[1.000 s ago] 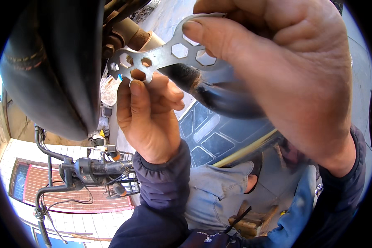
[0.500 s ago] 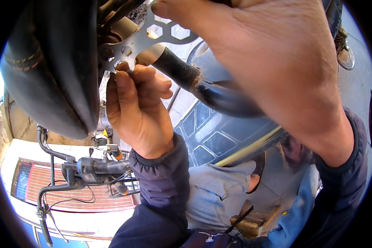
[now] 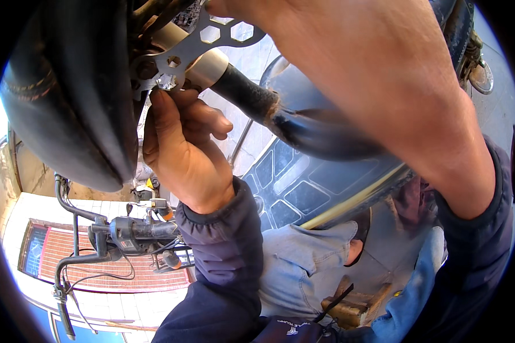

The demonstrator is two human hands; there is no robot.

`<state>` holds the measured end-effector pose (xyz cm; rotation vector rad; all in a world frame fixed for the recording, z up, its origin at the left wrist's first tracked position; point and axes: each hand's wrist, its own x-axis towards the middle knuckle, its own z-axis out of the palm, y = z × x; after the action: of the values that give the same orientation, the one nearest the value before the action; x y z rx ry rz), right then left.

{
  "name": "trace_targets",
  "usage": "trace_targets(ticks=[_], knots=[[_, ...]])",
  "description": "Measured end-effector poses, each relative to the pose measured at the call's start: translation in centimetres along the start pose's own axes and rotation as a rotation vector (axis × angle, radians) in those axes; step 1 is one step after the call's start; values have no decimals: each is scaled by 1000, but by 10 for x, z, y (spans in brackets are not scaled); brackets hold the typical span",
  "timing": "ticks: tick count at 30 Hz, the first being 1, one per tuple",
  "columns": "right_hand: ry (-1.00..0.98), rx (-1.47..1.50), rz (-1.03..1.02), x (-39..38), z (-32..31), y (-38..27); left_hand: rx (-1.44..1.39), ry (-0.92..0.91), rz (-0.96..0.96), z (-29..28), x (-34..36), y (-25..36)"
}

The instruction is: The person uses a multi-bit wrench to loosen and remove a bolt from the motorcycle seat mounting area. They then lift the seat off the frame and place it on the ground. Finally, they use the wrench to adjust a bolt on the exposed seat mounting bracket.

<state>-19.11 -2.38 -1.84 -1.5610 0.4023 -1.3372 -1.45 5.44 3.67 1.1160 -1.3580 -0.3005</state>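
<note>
A flat grey metal plate with hexagonal holes [image 3: 191,47] lies against the rusty bolts and pipe joint of a vehicle part at the top. My right hand [image 3: 377,80] reaches in from the right, its thumb pressed on the plate's upper end; its other fingers are out of sight. My left hand [image 3: 186,137] is just under the plate, thumb and fingers pinched at its lower edge; what lies between the fingertips is hidden. Close by runs a black pipe [image 3: 243,94] with a pale metal collar [image 3: 209,67]. A large black rounded body [image 3: 68,108] is at the left.
A handlebar [image 3: 134,231] with cables is at the lower left, before a striped mat [image 3: 97,257]. Below the pipe is a dark patterned panel [image 3: 294,183]. A wooden block [image 3: 352,308] stands on the floor beside legs in jeans.
The plate has shifted slightly up and left, along with my right hand. My left fingertips have moved a little up and left, staying at the plate's lower edge.
</note>
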Motion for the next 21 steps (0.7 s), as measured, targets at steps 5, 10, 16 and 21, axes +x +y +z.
trace_targets(ticks=[5, 10, 16, 21], knots=[[12, 2, -8, 2, -1, 2, 48, 30, 26, 6, -2, 2], [32, 9, -12, 3, -4, 5, -40, -15, 21, 10, -5, 1], [68, -7, 1, -1, -12, 7, -42, -52, 16, 5, -7, -2], [48, -10, 10, -5, -12, 4, -190, 34, 42, -2, -3, -8]])
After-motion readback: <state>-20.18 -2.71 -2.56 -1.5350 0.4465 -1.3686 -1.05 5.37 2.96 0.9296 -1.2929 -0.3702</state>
